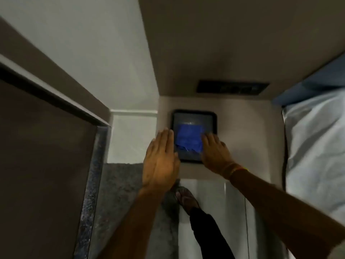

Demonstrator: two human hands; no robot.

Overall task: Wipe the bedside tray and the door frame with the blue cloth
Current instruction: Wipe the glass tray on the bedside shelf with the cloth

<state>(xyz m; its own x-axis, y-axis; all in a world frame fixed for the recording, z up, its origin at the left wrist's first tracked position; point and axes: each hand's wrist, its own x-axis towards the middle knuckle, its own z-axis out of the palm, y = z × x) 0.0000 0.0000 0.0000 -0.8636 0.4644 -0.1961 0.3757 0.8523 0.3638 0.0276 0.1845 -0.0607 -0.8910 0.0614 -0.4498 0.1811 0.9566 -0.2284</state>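
Observation:
A dark square tray (194, 116) with a raised rim sits on a beige bedside table (242, 137). A blue cloth (189, 138) lies crumpled inside the tray. My left hand (160, 161) hovers flat with fingers together over the tray's left edge. My right hand (216, 152) reaches in from the right, its fingertips at the cloth's right edge and the tray's right rim. Neither hand visibly grips the cloth. The brown door (37, 156) and its dark frame (93, 174) stand at the left.
A bed with pale sheets (315, 152) and a blue headboard (313, 79) lies at the right. A dark switch panel (233, 87) sits on the wall behind the table. A grey mat (119, 193) and my sandalled foot (186, 198) are on the floor.

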